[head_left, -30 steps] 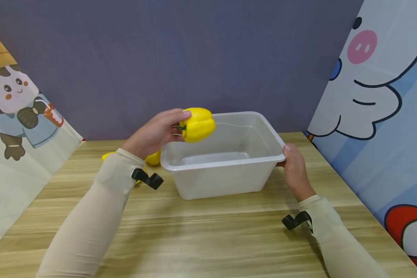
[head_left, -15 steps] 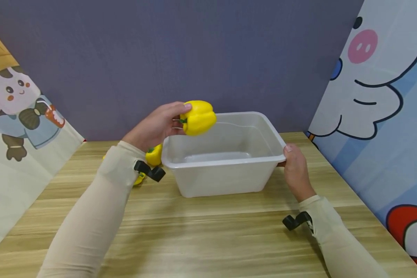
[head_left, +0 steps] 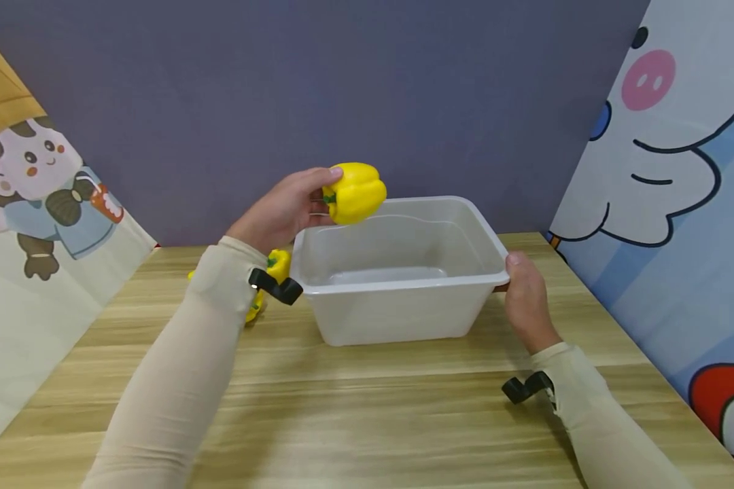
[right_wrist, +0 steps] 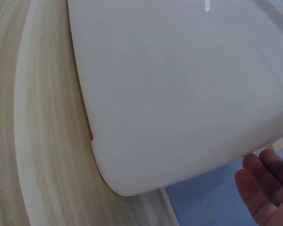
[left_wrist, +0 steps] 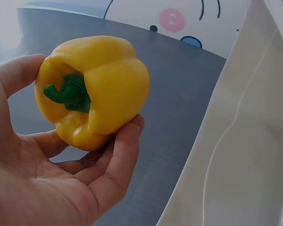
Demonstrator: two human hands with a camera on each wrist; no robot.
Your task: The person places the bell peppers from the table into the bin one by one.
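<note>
A yellow bell pepper [head_left: 356, 195] with a green stem is held up by my left hand [head_left: 289, 207], above the left end of a pale grey plastic bin [head_left: 397, 314]. In the left wrist view the thumb presses one side of the pepper [left_wrist: 115, 89] and the fingers curl under it, the stem facing the palm. My right hand [head_left: 527, 299] grips the rim at the bin's right end, thumb on top and fingers beneath. The right wrist view has the bin's outer wall [right_wrist: 179, 94] filling most of it, with curled fingers [right_wrist: 259, 176] at its corner.
More yellow peppers [head_left: 279, 265] lie on the wooden table [head_left: 355, 407] left of the bin, partly hidden behind my left forearm. A grey panel [head_left: 367, 88] rises at the back, and cartoon-printed sheets [head_left: 660, 156] stand along both sides.
My left hand has lifted the bell pepper a little higher over the bin's left end. My right hand keeps its grip on the rim, and the head view has shifted slightly.
</note>
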